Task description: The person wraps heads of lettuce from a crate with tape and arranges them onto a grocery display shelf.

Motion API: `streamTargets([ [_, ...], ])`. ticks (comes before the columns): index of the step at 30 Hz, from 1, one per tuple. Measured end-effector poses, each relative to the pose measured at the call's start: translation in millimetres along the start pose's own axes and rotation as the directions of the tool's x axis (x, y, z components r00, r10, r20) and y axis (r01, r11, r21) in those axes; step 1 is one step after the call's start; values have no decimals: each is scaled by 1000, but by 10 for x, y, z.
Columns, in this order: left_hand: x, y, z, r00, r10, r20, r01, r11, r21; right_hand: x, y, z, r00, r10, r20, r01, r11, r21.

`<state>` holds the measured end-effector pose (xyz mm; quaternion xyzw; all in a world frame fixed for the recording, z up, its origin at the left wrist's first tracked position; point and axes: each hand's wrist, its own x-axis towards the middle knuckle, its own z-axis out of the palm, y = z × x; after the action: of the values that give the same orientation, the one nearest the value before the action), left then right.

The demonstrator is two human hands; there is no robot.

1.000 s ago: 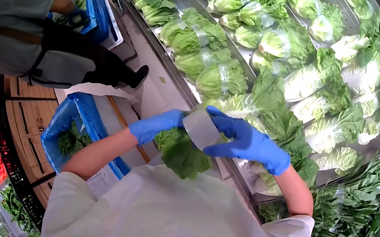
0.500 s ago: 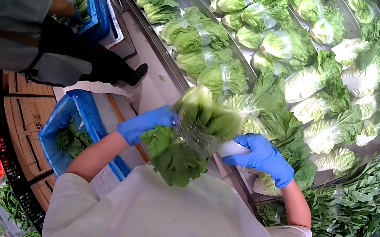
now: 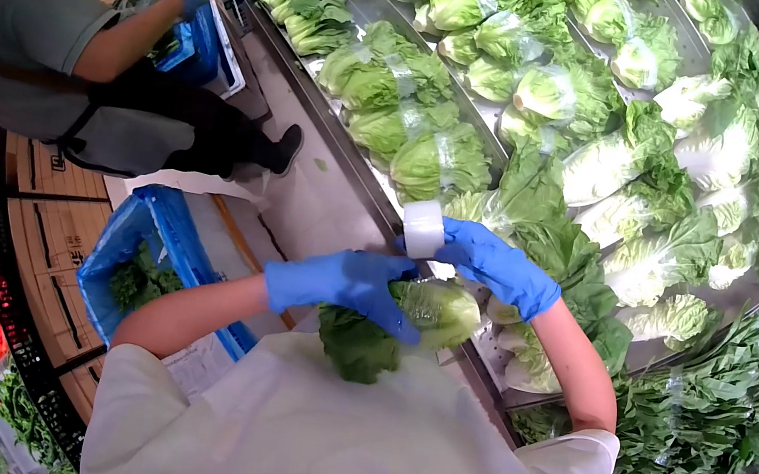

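In my blue-gloved left hand [image 3: 345,287] is a head of leafy lettuce [image 3: 449,316], held in front of my chest. Its pale base points right and its green leaves hang down to the left. Clear shiny film or tape shows around its middle. My right hand [image 3: 501,269], also gloved in blue, grips a roll of clear tape [image 3: 423,230] just above the lettuce. The left fingers lie over the lettuce, close below the roll. Part of the lettuce is hidden under that hand.
A sloped display shelf [image 3: 468,110] carries rows of taped lettuces and Chinese cabbages [image 3: 604,170]. Leafy greens [image 3: 713,418] are piled at the right. A blue-lined crate [image 3: 120,242] with greens stands at the left. A co-worker [image 3: 49,37] stands beyond it, lifting greens over another blue crate.
The lettuce has turned so its base points right, and it sits lower. My right hand and the tape roll have moved up and left. The co-worker's arm has risen with greens.
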<state>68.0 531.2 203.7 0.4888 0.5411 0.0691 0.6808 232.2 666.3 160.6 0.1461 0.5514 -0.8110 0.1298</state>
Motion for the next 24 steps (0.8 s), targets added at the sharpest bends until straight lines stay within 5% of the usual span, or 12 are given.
streamTargets([
  [2, -2, -27, -14, 999, -16, -38, 17, 1000, 26, 60, -167, 115, 996, 66, -64, -71, 994, -81],
  [5, 275, -528, -19, 938, 305, -162, -336, 914, -228, 24, -287, 321, 994, -88, -59, 88, 996, 10],
  [8, 453, -901, -86, 835, 470, -286, -504, 862, -58, -102, -471, 515, 991, -90, -102, 101, 989, 109],
  [9, 440, -922, -140, 877, 396, -270, -461, 853, -245, -171, -555, 567, 985, -35, -170, 27, 999, -46],
  [10, 392, -951, -167, 876, 400, -268, -463, 853, -242, -224, -586, 602, 969, 6, -247, -56, 979, -196],
  [12, 184, -856, -197, 945, 117, -306, -300, 687, -662, -277, -428, 630, 956, -118, -270, 71, 981, -178],
  [16, -103, -656, -61, 942, 42, -334, -316, 455, -833, -436, -262, 635, 926, -40, -376, 36, 999, -19],
  [18, -163, -648, 17, 929, -58, -366, -347, 210, -914, -441, -117, 576, 870, -20, -492, -12, 998, -61],
  [22, -55, -799, -7, 905, 139, -402, -418, 466, -780, -446, -119, 555, 793, -10, -609, -31, 998, -57],
  [24, -122, -852, -64, 917, 277, -288, -399, 593, -699, -446, -140, 548, 756, -235, -611, 7, 937, -351],
])
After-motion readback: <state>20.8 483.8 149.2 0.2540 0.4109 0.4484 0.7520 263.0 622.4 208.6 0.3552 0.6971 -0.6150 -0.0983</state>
